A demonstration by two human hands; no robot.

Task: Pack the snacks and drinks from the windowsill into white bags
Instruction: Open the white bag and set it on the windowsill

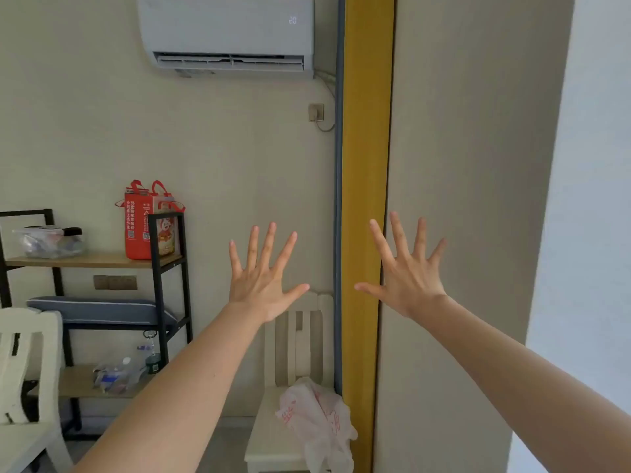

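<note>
Both my arms reach forward at chest height. My left hand (pixel 264 279) is spread wide with its back to me and holds nothing. My right hand (pixel 408 273) is spread the same way, also holding nothing, in front of the beige curtain. A crumpled white plastic bag with red print (pixel 317 421) lies on the seat of a cream wooden chair (pixel 269 442) below my hands. No windowsill, snacks or drinks from it are in view.
A black-framed shelf (pixel 167 268) stands at left, carrying a red tote bag (pixel 141 223), a clear bag of items (pixel 49 240), a grey cushion (pixel 99 310) and plastic bottles (pixel 117 373). Another cream chair (pixel 24 367) is at the lower left. A yellow curtain strip (pixel 367 199) hangs at centre; an air conditioner (pixel 227 32) is above.
</note>
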